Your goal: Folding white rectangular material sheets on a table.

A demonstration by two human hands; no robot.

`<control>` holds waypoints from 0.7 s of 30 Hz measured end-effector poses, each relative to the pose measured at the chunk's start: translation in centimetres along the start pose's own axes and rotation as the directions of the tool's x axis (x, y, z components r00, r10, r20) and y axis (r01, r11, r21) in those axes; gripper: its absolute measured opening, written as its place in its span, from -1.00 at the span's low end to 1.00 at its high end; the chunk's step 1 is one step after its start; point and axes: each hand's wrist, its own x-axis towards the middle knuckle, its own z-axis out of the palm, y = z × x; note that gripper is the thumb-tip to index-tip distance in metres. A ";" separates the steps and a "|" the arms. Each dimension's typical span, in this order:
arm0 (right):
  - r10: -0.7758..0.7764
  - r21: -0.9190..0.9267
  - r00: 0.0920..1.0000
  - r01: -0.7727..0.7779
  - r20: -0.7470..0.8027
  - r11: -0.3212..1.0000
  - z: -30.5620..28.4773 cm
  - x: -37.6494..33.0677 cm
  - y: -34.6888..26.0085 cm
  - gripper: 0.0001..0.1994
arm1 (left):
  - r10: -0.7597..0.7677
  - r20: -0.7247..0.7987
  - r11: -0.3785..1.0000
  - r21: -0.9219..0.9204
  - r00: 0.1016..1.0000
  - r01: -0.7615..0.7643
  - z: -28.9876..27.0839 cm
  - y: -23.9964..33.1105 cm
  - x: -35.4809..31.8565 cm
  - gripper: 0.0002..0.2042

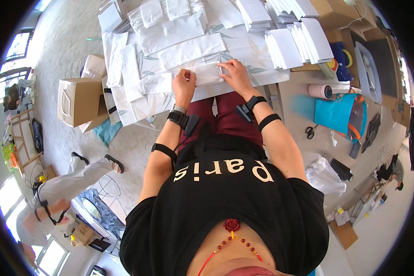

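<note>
At the table's near edge a long, thin, flat white piece (207, 74), which looks like a folded plastic bag, lies between my hands. My left hand (184, 87) has its fingers curled and pinched at the left part of it. My right hand (238, 79) pinches its right end between thumb and fingers. Left of my left hand, another white flat stretch (156, 84) runs along the table; whether it is the same piece I cannot tell. Just beyond lies a similar folded white strip (193, 50), with a pile of white bags (170, 34) farther back.
Stacks of folded white sheets (283, 48) stand on the right of the patterned tablecloth (257, 78). A cardboard box (80, 101) sits left of the table. On the right are a blue bag (338, 115), a pink cylinder (319, 91) and scissors (310, 132). Another person (55, 202) is at lower left.
</note>
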 end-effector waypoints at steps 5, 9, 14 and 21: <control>-0.022 -0.023 0.997 0.024 0.078 0.999 -0.8 -0.1 0.4 -0.49 | 0.156 -0.077 0.970 0.201 0.985 -0.138 -0.8 0.2 -1.2 -0.73; -0.025 -0.022 0.991 0.028 0.128 0.999 -1.2 0.1 0.4 -0.42 | 0.429 0.071 0.828 0.368 0.900 -0.424 -0.4 0.8 -2.9 -0.50; -0.040 -0.043 0.988 0.047 0.150 0.998 -1.3 0.0 0.1 -0.40 | 0.528 0.360 0.629 0.442 0.769 -0.639 0.2 1.2 -4.7 -0.27; -0.055 -0.020 0.986 0.059 0.160 0.998 -1.2 0.3 -0.3 -0.38 | 0.437 0.397 0.621 0.516 0.807 -0.590 0.4 -1.3 -4.9 -0.14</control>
